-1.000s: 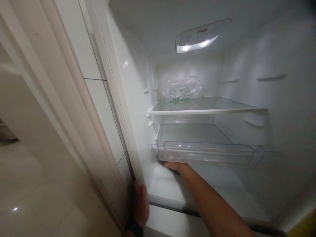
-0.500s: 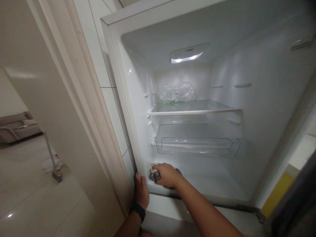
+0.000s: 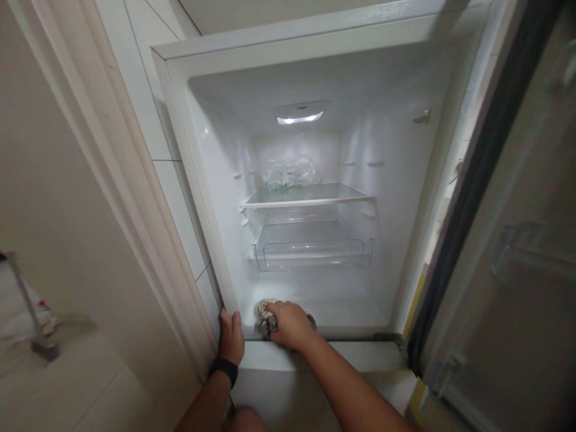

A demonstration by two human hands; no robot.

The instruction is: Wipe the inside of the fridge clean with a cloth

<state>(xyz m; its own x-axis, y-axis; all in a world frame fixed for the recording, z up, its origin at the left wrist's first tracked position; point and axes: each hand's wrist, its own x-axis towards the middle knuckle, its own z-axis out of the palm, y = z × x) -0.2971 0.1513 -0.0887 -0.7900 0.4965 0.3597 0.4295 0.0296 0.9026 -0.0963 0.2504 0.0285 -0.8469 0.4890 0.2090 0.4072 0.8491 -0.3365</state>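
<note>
My right hand (image 3: 290, 324) is closed round a crumpled cloth (image 3: 266, 318), patterned in grey and off-white. It presses the cloth at the front left corner of the refrigerator (image 3: 346, 300) floor, near the front lip. Part of the cloth is hidden under my palm. Lower left, my left hand (image 3: 231, 339) grips the left front edge of the refrigerator, fingers pointing up; some of them are hidden. A black band (image 3: 225, 369) circles that wrist.
Above my hands are a clear drawer (image 3: 315, 255) and a glass shelf (image 3: 310, 193) bearing a crumpled plastic bag (image 3: 292, 172). The refrigerator door (image 3: 508, 288) stands open at right. A wooden door frame (image 3: 117, 180) and tiled wall (image 3: 175, 198) flank the left side.
My view has swung to the right, bringing the open door into sight. The right hand and cloth stay low at the left, slightly nearer the front lip. My left hand keeps its place.
</note>
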